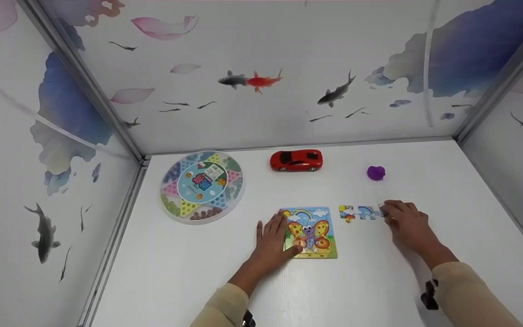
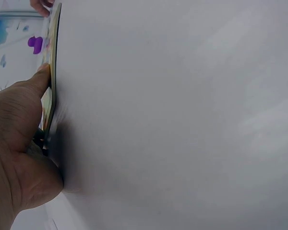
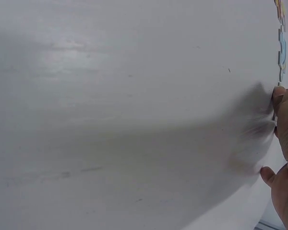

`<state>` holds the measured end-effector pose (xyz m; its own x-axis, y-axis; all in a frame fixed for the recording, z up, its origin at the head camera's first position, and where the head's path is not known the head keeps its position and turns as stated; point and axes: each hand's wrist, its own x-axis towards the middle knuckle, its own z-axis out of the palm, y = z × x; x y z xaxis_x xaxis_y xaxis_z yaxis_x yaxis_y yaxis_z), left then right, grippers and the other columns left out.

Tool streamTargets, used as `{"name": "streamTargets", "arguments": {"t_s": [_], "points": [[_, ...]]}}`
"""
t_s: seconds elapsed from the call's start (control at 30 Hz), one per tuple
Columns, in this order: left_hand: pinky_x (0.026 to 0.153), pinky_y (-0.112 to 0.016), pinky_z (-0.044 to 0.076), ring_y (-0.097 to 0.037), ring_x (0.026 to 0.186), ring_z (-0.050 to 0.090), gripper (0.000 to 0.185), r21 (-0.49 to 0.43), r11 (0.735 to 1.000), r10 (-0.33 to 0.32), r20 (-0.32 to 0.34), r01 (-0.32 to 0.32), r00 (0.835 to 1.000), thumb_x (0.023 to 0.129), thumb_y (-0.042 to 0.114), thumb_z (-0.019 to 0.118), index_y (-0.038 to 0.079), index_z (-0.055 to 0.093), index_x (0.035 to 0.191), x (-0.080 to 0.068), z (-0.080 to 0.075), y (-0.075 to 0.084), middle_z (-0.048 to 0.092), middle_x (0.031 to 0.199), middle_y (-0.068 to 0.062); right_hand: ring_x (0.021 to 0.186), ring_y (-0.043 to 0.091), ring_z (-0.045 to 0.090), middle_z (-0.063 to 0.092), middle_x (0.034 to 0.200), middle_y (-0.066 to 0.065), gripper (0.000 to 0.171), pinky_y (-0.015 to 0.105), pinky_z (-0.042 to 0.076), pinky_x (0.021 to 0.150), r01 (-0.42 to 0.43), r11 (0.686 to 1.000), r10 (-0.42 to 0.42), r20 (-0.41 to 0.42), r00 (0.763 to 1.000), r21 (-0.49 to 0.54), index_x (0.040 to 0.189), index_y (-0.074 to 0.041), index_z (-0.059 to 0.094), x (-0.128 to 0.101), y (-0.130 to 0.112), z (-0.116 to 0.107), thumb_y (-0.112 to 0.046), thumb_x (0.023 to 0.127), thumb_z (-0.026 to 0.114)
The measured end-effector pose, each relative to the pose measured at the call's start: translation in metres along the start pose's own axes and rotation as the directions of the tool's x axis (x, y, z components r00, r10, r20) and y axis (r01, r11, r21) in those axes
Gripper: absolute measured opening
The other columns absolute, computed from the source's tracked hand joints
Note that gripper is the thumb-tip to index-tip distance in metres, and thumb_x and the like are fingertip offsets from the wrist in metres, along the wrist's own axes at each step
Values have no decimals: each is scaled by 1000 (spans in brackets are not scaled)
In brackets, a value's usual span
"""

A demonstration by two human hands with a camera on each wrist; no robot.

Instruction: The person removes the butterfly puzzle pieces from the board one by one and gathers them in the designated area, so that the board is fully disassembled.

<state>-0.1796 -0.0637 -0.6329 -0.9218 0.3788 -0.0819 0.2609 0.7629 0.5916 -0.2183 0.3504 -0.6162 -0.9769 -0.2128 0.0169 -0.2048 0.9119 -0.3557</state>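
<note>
A square butterfly jigsaw puzzle (image 1: 318, 222) lies flat on the white table. My left hand (image 1: 270, 243) rests on its left side, fingers fairly straight along that edge and thumb on the lower part of the picture. In the left wrist view a digit presses on the thin board (image 2: 53, 91). To the right, my right hand (image 1: 409, 227) has bent fingers and pinches a small puzzle piece (image 1: 382, 210), mostly hidden beneath the fingertips. Beside it lie a rainbow puzzle piece (image 1: 367, 212) and a yellow-and-blue puzzle piece (image 1: 347, 211), apart from the puzzle.
A round Chinese checkers box (image 1: 202, 187) stands at the back left. A red toy car (image 1: 296, 161) is near the back wall, and a small purple toy (image 1: 376, 173) lies behind the right hand. Printed panels (image 1: 288, 45) enclose the table.
</note>
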Motion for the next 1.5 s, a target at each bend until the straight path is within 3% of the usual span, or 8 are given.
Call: {"name": "streamTargets", "arguments": {"t_s": [0.33,0.5,0.73,0.93,1.07,1.37,1.5], "points": [[135,-74,10,-38,172,20,97,8,1000,16,-14,-16,1000,107,57,66,1,25,174,-1,-1,0,18,186,-16,144,54,44,53,162,19,39,88,35,108,-3,999,4,-26,1000,33,149,-13,65,0,-1,-1,-10,109,67],[135,-74,10,-38,172,20,98,5,1000,14,-14,-14,1000,106,59,65,1,26,174,-2,0,0,18,186,-17,147,54,41,49,166,20,43,88,33,110,2,999,-1,-35,999,33,152,-9,63,2,-14,3,-17,110,68],[137,-72,6,-37,173,17,99,-9,1000,-3,-2,3,1000,106,61,63,2,24,175,0,1,0,16,187,-15,150,50,43,51,167,18,51,86,35,115,37,999,-38,-34,999,-36,155,-9,62,15,-56,19,-27,109,72],[136,-73,8,-38,172,19,103,-11,1000,23,-10,-23,1000,105,67,60,1,23,175,-1,0,-1,16,186,-15,153,44,47,55,165,12,54,83,36,119,107,994,-107,-9,994,-34,154,-14,64,25,-96,32,-35,106,75],[135,-73,9,-39,172,19,106,-5,999,38,-14,-38,999,105,73,56,1,23,175,-2,-2,-2,17,186,-16,153,42,48,56,165,10,55,82,35,121,162,987,-161,20,987,-23,154,-17,64,28,-120,42,-37,105,77],[135,-74,11,-40,171,22,101,3,999,37,-34,-36,999,106,63,65,0,25,175,-1,1,-4,18,186,-17,151,36,51,60,159,6,50,82,34,122,265,964,-263,96,960,-6,152,-22,66,32,-168,61,-44,107,72],[133,-76,10,-40,171,22,109,-27,999,46,-50,-47,998,101,71,65,-1,26,174,1,6,-8,21,185,-17,149,35,50,61,156,4,48,81,32,124,292,956,-289,133,948,-3,152,-24,66,33,-183,67,-44,108,71]]}}
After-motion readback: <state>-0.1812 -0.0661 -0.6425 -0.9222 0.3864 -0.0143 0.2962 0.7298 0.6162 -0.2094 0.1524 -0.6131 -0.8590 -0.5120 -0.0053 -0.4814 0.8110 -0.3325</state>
